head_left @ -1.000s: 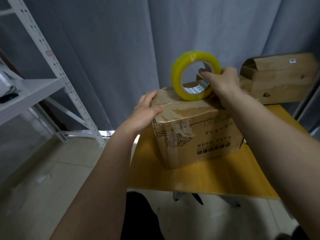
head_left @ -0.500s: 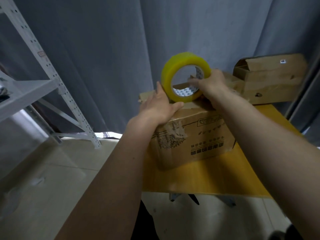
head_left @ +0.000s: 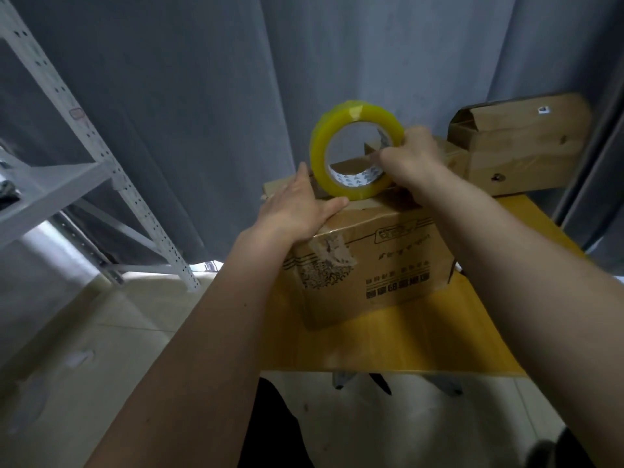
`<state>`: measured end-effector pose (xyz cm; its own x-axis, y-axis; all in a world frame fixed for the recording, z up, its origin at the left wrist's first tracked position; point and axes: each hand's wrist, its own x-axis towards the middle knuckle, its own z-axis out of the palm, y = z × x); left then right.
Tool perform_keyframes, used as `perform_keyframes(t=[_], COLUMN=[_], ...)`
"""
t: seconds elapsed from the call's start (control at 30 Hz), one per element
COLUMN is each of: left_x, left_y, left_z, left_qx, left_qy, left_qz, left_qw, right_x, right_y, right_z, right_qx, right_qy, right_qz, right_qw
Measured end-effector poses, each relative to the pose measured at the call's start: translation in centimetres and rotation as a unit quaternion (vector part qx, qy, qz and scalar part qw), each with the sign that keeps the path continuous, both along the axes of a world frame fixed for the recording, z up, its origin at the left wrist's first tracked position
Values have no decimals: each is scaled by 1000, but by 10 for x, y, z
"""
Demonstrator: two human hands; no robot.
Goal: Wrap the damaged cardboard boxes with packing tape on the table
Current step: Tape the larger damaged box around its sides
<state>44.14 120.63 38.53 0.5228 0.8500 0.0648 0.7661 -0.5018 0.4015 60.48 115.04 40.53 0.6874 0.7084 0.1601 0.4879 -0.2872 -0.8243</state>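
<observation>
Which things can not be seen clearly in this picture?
Head view only:
- Printed text on the front box: too small and blurred to read.
- Right hand fingers on the tape roll: motion blur.
- Box top under the left hand: covered.
- Rear box: blurred.

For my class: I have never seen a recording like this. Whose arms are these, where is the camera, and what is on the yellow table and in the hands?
The camera sits on a person's head, looking down at their own bare arms. On the yellow table stands a worn cardboard box. The left hand presses flat on its top. The right hand grips a yellow tape roll, standing on edge on the box. A second box lies behind, to the right. A grey shelf rack stands to the left.
</observation>
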Motion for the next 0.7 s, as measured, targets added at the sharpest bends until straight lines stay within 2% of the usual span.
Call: perform_keyframes(t=[0.23,0.43,0.7], left_x=[1,0,2], left_y=[-1,0,-2], left_z=[3,2,4], left_qx=[22,26,31], left_qy=[47,59,131], left_qz=[-19,-50,-62], left_qw=[998,997,989], right_x=[22,13,17], right_y=[-16,-10,-6], right_z=[8,-5,-2], right_qx=[-5,60,119], right_qy=[-24,-2,-60], right_qz=[-39,-85,-9], right_qw=[999,995,991])
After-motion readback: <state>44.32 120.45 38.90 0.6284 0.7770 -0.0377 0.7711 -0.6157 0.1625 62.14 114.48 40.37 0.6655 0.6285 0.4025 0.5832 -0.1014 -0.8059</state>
